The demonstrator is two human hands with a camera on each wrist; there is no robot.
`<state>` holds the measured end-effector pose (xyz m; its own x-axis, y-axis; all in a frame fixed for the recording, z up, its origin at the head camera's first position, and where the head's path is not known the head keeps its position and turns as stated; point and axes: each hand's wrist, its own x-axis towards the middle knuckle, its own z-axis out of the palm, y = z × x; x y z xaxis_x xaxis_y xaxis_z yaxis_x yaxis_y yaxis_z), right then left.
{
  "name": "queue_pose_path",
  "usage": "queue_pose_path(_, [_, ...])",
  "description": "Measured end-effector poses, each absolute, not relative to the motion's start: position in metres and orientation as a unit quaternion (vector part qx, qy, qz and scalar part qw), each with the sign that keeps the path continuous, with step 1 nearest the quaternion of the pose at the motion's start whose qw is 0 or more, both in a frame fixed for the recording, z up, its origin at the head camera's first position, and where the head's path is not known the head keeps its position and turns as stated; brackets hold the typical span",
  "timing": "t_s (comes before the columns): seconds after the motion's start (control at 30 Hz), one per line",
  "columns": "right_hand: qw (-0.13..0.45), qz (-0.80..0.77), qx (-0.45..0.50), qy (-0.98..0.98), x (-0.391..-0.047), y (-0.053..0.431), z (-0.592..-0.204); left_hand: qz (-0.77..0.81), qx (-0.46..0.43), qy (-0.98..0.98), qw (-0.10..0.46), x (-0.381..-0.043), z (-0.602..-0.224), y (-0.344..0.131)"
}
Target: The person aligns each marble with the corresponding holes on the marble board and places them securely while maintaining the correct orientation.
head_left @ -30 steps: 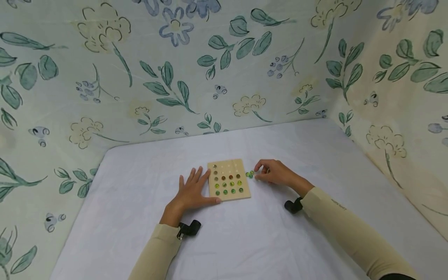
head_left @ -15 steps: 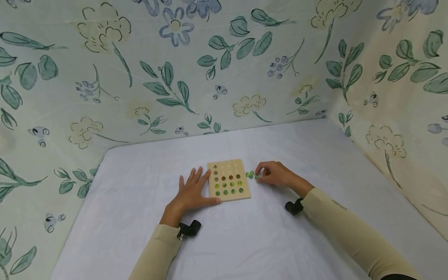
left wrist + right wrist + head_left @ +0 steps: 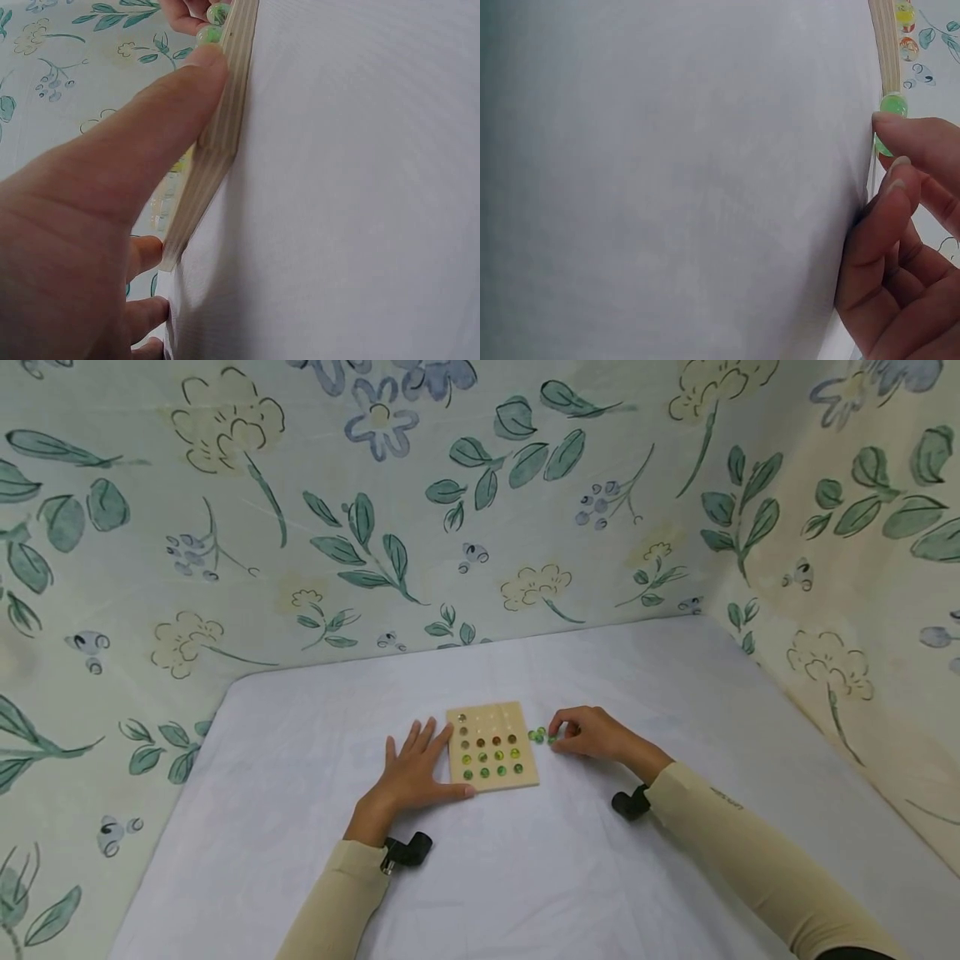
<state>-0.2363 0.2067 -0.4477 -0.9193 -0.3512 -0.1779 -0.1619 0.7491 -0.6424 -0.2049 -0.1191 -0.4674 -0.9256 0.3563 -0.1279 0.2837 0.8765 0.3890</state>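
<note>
A square wooden board (image 3: pixel 501 783) lies flat with rows of round hollows, several holding glass marbles. Its near rows hold green marbles (image 3: pixel 484 772) and yellow-green ones, with reddish-brown marbles (image 3: pixel 497 741) behind them. Clear, dark-looking marbles sit at the far left. My left hand (image 3: pixel 412 775) rests with spread fingers along the board's left side, its thumb (image 3: pixel 161 124) against the near edge. Off the board's right side, my right hand (image 3: pixel 592 732) pinches a green marble (image 3: pixel 886 147) between thumb and fingertip. Loose green marbles (image 3: pixel 536 735) lie between that hand and the board.
A white cloth (image 3: pixel 525 868) covers the table under the board. Floral fabric (image 3: pixel 420 527) hangs behind and to the right. A small black camera (image 3: pixel 408 850) is strapped to the left wrist, another (image 3: pixel 630 804) to the right.
The right thumb and fingertip, apart beside the loose marbles a second ago, have closed on one green marble, slightly right of the others. The left hand and board stay in place.
</note>
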Motion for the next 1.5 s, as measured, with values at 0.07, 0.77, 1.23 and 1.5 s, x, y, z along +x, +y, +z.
queue_pose_path(0.07, [0.146,-0.328,-0.137,0.923,-0.237,0.206,-0.448,0.185,0.164,0.964,0.099,-0.205,-0.468,-0.120])
queue_pose_path(0.77, [0.150,-0.331,-0.162,0.917,-0.239,0.201,-0.447,0.186,0.162,0.964,0.099,-0.202,-0.468,-0.122])
queue_pose_path(1.23, [0.107,-0.346,-0.177,0.915,-0.246,0.182,-0.430,0.183,0.161,0.965,0.094,-0.204,-0.471,-0.119])
queue_pose_path(1.5, [0.108,-0.345,-0.174,0.916,-0.254,0.172,-0.429,0.181,0.159,0.966,0.096,-0.205,-0.469,-0.119])
